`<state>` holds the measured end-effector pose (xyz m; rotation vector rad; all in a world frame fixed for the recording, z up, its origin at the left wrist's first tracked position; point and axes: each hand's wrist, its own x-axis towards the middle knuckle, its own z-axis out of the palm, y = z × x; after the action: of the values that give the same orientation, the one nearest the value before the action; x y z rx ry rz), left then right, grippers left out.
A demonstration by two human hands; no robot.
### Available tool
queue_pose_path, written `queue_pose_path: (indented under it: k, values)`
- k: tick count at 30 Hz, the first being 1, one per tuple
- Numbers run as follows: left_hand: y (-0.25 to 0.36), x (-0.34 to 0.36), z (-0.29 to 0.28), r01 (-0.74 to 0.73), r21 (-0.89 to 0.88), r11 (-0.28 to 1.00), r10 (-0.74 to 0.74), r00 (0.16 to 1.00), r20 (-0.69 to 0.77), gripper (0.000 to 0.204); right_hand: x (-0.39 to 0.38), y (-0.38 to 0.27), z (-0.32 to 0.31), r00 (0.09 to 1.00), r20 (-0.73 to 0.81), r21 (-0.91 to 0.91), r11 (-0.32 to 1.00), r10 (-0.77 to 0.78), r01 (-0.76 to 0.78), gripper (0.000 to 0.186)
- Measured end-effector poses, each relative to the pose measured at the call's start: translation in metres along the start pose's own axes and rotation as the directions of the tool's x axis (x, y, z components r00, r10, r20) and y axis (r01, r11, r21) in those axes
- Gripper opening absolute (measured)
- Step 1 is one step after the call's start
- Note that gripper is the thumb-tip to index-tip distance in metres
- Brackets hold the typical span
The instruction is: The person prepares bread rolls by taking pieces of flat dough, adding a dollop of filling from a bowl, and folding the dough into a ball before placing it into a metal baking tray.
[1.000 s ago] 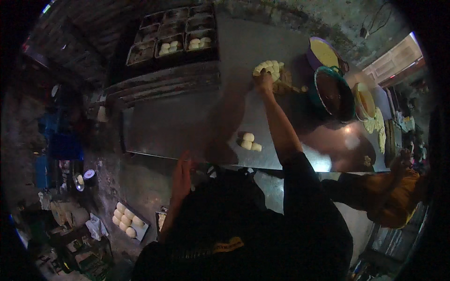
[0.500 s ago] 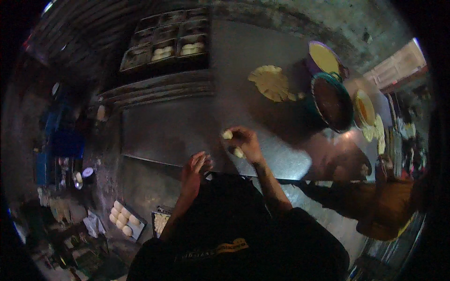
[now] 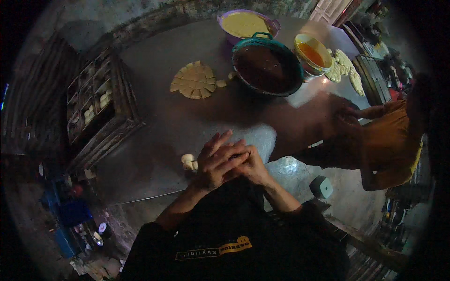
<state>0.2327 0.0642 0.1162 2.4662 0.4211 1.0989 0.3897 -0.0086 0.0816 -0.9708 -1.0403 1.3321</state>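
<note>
My hands are together above the near edge of the metal table (image 3: pixel 140 168). My left hand (image 3: pixel 218 161) lies across the right one, its fingers stretched out and a little apart. My right hand (image 3: pixel 254 166) presses against it from the other side, its fingers mostly hidden behind the left. No dough shows between the two. Just left of my left hand, a small cluster of pale dough balls (image 3: pixel 188 162) rests on the tabletop. Farther back lies a flat round of dough (image 3: pixel 193 80) cut into pieces, with a few small bits beside its right edge.
Beyond my hands stand a green tub of dark filling (image 3: pixel 267 65), a purple basin of yellow mixture (image 3: pixel 243 25) and a bucket with orange liquid (image 3: pixel 311 51). Stacked wooden crates (image 3: pixel 105 112) hold dough balls at left. A person in orange (image 3: pixel 386 136) stands at right, near more dough (image 3: pixel 346 70).
My hands, apart before with dough pieces at the right fingers, have come together. Dough balls now lie on the table beside my left hand. The view has turned, shifting the scene.
</note>
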Motion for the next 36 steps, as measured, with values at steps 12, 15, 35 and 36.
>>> queue_pose_path:
  k: [12, 15, 35, 36]
  values:
    - [-0.001, 0.018, 0.053, 0.077, -0.523, 0.849, -0.242, 0.936, -0.255, 0.073, 0.019, -0.059, -0.030, 0.884, 0.434, 0.168, 0.949, 0.172, -0.268, 0.022]
    - [-0.003, 0.020, 0.054, 0.361, -0.600, 0.714, -0.568, 0.799, -0.195, 0.109, 0.069, -0.059, -0.070, 0.939, 0.321, -0.269, 0.962, 0.127, -0.038, 0.025]
    - [-0.008, -0.089, 0.015, 0.502, -0.722, 0.476, -0.848, 0.481, -0.225, 0.062, 0.225, 0.008, -0.246, 0.962, 0.222, -0.936, -0.242, 0.160, 0.256, 0.032]
    - [-0.007, -0.087, 0.013, 0.472, -0.747, 0.469, -0.842, 0.495, -0.216, 0.062, 0.226, 0.008, -0.243, 0.966, 0.216, -0.941, -0.231, 0.144, 0.245, 0.033]
